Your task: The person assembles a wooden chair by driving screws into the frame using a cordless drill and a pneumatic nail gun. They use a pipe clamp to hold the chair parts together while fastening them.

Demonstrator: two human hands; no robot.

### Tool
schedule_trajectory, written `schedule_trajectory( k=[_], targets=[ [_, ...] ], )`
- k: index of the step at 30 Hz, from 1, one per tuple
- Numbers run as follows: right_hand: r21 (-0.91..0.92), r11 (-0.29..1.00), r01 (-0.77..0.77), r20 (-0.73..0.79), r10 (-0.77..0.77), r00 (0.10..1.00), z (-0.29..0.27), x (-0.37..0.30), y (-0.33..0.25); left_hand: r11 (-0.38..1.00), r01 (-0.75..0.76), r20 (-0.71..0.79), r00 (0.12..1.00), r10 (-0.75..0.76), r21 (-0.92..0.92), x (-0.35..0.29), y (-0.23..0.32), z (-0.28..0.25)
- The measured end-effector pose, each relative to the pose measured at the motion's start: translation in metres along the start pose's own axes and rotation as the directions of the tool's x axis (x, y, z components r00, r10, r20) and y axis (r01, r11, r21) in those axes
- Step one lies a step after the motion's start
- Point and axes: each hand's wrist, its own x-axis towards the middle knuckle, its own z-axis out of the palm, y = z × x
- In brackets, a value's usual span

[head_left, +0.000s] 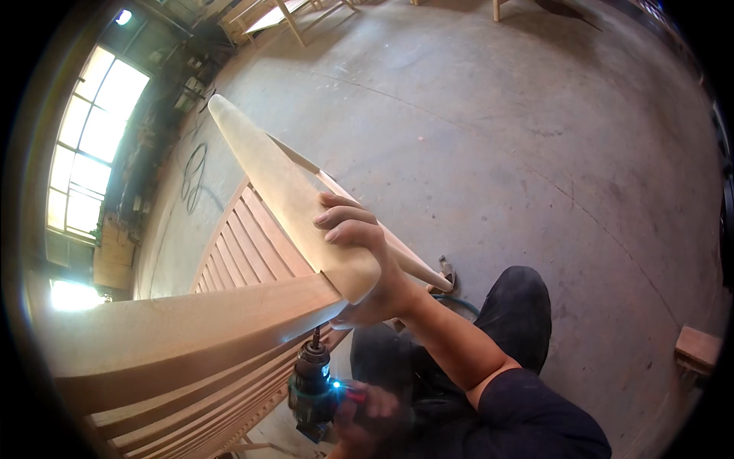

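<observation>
A pale wooden chair or bench with slats tilts across the left and middle of the head view. My right hand [367, 252] is wrapped around the near end of its smooth, rounded armrest [267, 176], fingers over the top. The armrest meets a thick wooden rail [191, 314] at a corner. Below that corner, my left hand [367, 409], slightly blurred, grips a dark green and black cordless drill [310, 386] with its light on. The drill points upward, its bit at the rail's underside; whether it has entered the wood I cannot tell.
Slats [237, 245] fill the frame beyond the rail. A coiled hose or cable [194, 177] lies on the concrete floor [497, 153]. At the right edge is a wooden block [697, 349]; more wooden furniture [287, 19] stands at the back. My knee [524, 298] is close by.
</observation>
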Motion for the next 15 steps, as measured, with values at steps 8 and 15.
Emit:
schedule_trajectory(
  k=[8, 15],
  targets=[
    [0.012, 1.000, -0.002, -0.028, 0.003, 1.000, 0.005, 0.000, -0.001, 0.956, -0.163, 0.029, 0.987, 0.161, 0.244, 0.011, 0.017, -0.032],
    [0.018, 1.000, 0.004, -0.006, -0.004, 1.000, 0.004, 0.001, -0.001, 0.960, -0.180, 0.021, 0.983, 0.180, 0.216, 0.018, 0.011, -0.015]
  ],
)
